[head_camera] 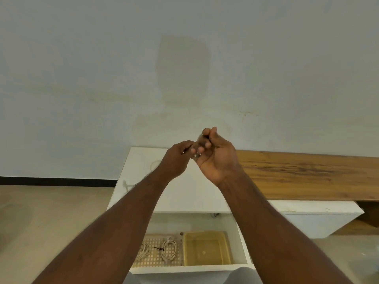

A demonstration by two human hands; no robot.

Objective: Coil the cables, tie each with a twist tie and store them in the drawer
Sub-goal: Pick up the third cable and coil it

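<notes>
- Two hands are raised together above the white bench (pixel 180 193), in the head view, the only view supplied.
- Right hand (pixel 217 158): palm turned towards the camera, fingers curled; its grip is closed round a small clear item (pixel 198 149), blurred, that cannot be identified.
- Left hand (pixel 176 158): back towards the camera, fingertips pinched together at the same small item, touching the right hand's fingers.
- One loose white cable (pixel 141 173) lies on the bench top, left of the left forearm; it is faint against the white surface and partly hidden by the arm.
- One drawer (pixel 244 249) stands open below the bench edge, between the two forearms.
- Two coiled white cables lie in the drawer's left part on one perforated cream tray (pixel 176 259): the left coil (pixel 143 252), partly covered by the left arm, and the right coil (pixel 169 251).
- One dark twist tie (pixel 159 248) shows between the two coils; which coil it binds cannot be told.
- One yellow translucent bin (pixel 206 249) sits in the drawer just right of the tray.
- One wooden plank (pixel 303 175) runs along the wall on the right, beside the bench.
</notes>
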